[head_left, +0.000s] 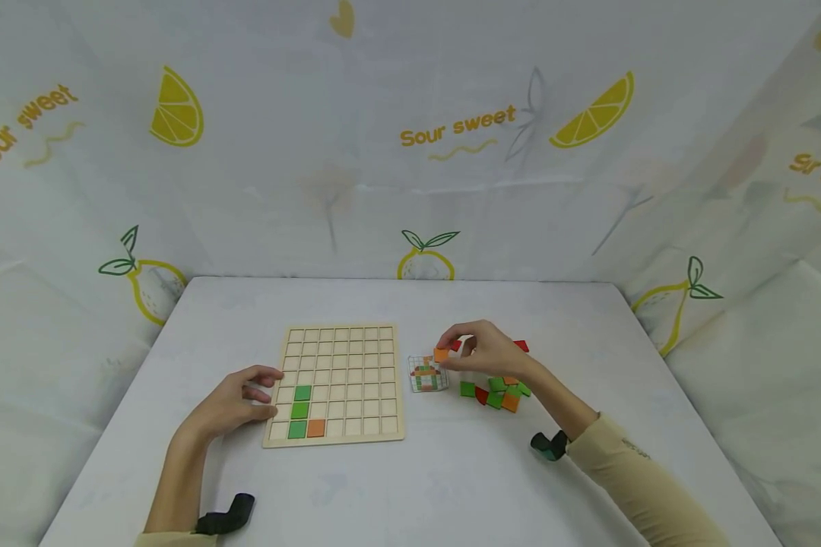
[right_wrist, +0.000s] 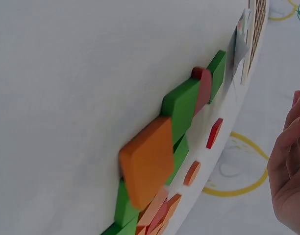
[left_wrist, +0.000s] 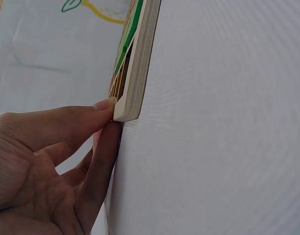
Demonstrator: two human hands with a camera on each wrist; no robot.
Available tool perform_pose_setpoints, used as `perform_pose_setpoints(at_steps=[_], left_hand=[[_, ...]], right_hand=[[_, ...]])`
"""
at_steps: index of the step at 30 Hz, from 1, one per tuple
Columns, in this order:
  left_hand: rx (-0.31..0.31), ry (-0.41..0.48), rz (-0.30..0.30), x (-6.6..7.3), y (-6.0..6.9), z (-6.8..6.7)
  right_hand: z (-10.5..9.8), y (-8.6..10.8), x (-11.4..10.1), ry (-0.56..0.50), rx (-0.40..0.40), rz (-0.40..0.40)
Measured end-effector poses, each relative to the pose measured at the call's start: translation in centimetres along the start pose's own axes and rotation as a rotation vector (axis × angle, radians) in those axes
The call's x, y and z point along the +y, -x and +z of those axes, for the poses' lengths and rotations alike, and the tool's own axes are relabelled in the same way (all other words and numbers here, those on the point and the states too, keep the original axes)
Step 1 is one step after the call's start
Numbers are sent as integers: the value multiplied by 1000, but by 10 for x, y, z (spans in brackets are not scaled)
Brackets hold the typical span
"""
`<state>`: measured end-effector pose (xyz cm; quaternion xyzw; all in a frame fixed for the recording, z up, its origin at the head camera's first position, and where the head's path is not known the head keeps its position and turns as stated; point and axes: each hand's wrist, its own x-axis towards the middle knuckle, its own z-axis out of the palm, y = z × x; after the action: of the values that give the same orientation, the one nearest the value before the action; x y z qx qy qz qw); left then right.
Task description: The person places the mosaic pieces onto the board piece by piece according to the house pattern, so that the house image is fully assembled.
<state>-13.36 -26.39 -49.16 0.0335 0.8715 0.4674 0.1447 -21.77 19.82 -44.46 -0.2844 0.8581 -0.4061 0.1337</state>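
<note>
My right hand (head_left: 484,351) pinches an orange square tile (head_left: 441,355) between thumb and fingertips, above the upper right corner of a small pattern card (head_left: 424,382). In the right wrist view only part of that hand (right_wrist: 292,161) shows, and the held tile is out of sight. A pale wooden grid board (head_left: 357,386) lies to the left of the card. It holds three green tiles (head_left: 299,410) in one column and an orange tile (head_left: 316,428) in the bottom row. My left hand (head_left: 227,403) rests at the board's left edge, thumb and fingers spread along it.
Loose green, orange and red pieces (head_left: 496,399) lie in a pile right of the card, below my right hand. A red piece (head_left: 521,346) lies behind the wrist. White cloth with lemon prints (head_left: 426,262) hangs around the white table (head_left: 410,494).
</note>
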Motion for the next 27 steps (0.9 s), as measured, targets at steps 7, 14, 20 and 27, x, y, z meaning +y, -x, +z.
perform_pose_setpoints(at_steps=[7,14,20,27], left_hand=[[-8,-1,1,1,0,0],[-22,10,6,3,2,-1],[-23,7,14,1,2,-1],[-27,10,16,-2,1,-2]], right_hand=[[26,-17,-23,-55,-79,-32],[58,-36,-39,-85,-190,-74],[81,-48,-55,-48,-232,-109],[104,-60,-73,28,-286,-110]])
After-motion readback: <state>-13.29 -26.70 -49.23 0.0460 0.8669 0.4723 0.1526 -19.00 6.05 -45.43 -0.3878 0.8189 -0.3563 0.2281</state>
